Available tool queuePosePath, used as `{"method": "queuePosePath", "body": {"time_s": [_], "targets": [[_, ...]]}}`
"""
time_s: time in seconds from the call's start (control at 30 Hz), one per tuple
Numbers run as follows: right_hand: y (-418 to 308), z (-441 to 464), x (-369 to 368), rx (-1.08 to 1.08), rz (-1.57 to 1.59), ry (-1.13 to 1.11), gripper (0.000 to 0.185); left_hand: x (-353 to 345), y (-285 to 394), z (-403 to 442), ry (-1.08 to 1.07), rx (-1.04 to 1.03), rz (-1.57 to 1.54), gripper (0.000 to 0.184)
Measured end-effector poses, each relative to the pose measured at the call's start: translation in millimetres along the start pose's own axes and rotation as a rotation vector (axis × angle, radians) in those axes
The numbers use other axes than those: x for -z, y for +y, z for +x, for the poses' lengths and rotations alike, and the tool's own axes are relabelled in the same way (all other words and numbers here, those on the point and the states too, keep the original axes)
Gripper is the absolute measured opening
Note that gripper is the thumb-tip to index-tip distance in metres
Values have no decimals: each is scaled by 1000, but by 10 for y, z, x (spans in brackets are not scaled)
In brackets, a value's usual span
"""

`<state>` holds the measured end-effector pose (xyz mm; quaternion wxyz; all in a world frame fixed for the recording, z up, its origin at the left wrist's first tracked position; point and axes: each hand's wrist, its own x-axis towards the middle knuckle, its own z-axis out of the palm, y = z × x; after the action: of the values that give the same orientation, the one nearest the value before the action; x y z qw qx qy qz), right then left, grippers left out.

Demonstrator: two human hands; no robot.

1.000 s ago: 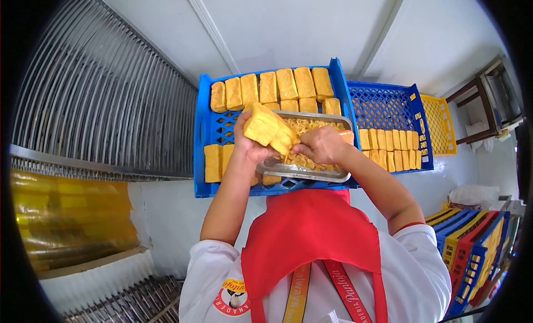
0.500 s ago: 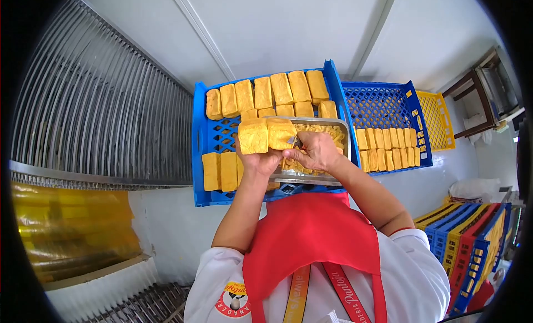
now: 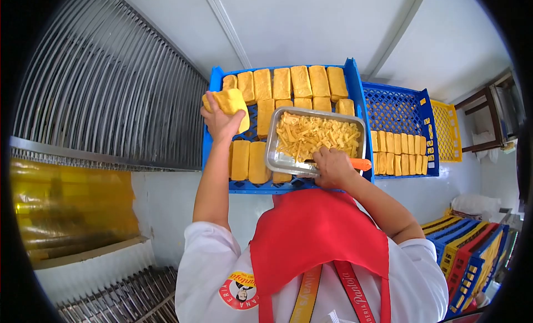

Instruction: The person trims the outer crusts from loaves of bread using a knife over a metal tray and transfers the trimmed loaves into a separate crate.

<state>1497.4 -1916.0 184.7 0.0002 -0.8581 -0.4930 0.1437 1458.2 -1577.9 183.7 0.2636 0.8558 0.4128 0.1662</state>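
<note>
Head view: left hand [image 3: 222,125] gripping yellow loaf [image 3: 237,101] over blue crate's [image 3: 353,81] left side; right hand [image 3: 334,168] grasping orange-handled knife [image 3: 362,164].
Metal tray [image 3: 282,164] sits within the crate, likely so trimmings [image 3: 316,135] stay contained.

Single head-worn camera, wide round view with dark curved edges. Looks forward and down from above the red apron [image 3: 319,234], which lies near, low in the view; the metal tray [image 3: 283,162] and large blue crate [image 3: 356,90] sit just beyond it, roughly central. Coverage runs from the slatted metal rack [image 3: 111,84] at left to stacked crates [image 3: 462,253] at near right, with the pale wall [image 3: 311,26] at the far side.
</note>
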Motion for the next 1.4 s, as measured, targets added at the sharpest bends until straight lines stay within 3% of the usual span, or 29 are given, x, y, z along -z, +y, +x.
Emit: {"method": "queuePosePath", "body": {"time_s": [0.03, 0.1, 0.27, 0.43, 0.5, 0.53, 0.57, 0.67, 0.73, 0.8, 0.83, 0.87, 0.9, 1.03, 1.07, 1.13, 1.23, 1.27, 1.33, 1.4], "targets": [[31, 55, 2, -44, 29, -16, 64, -11, -5, -8, 2, 8, 1, 121], [143, 194, -10, -86, 60, -38, 61, -78, 86, -50, -142, 51, 440, 119], [438, 386, 135, -331, 93, -20, 75, -382, -14, -95, -271, 40, 679, 111], [544, 465, 247, -192, 80, 2, 85, -529, -249, -92, -348, 74, 533, 107], [483, 470, 328, -136, -46, 193, 83, -450, -386, -187, -162, -60, 452, 107], [439, 477, 338, -52, -57, 422, 59, -282, -389, -285, -169, -56, 456, 107], [377, 491, 303, -52, -52, 414, 59, -18, -347, -443, -204, 9, 357, 106], [-27, 441, 210, -1, 368, 500, 17, 240, -607, -963, -269, 90, 284, 104], [-315, 409, -70, 9, 512, 173, 22, 197, -796, -1170, -296, 109, 307, 104], [-644, 413, -295, -59, 554, 91, 39, 97, -881, -1297, -137, -152, 530, 105], [-815, 450, -310, -120, 515, 86, 51, 175, -805, -1259, -133, -151, 531, 105], [-941, 528, -282, -117, 515, 90, 51, 310, -652, -1175, -275, -65, 478, 107], [-1053, 606, -235, -190, 467, 45, 64, 386, -566, -1125, -417, 20, 421, 108], [-1340, 757, -56, -351, 389, -37, 95, 296, -635, -1202, -472, 91, 357, 119], [-1363, 762, -117, -355, 391, -26, 95, 332, -657, -1207, -490, 108, 305, 127], [-1356, 742, -419, -402, 419, 310, 98, 301, -759, -1250, -442, 109, 283, 127], [-1242, 739, -718, -490, 331, 422, 106, 221, -859, -1284, -407, 121, 268, 133], [-1215, 744, -710, -496, 327, 418, 106, 253, -826, -1248, -443, 120, 255, 135], [-1102, 831, -619, -644, 678, 196, 98, 311, -802, -1173, -482, 113, 241, 136], [-1010, 852, -576, -631, 758, 181, 94, 363, -834, -1064, -511, 140, 202, 132]]}}
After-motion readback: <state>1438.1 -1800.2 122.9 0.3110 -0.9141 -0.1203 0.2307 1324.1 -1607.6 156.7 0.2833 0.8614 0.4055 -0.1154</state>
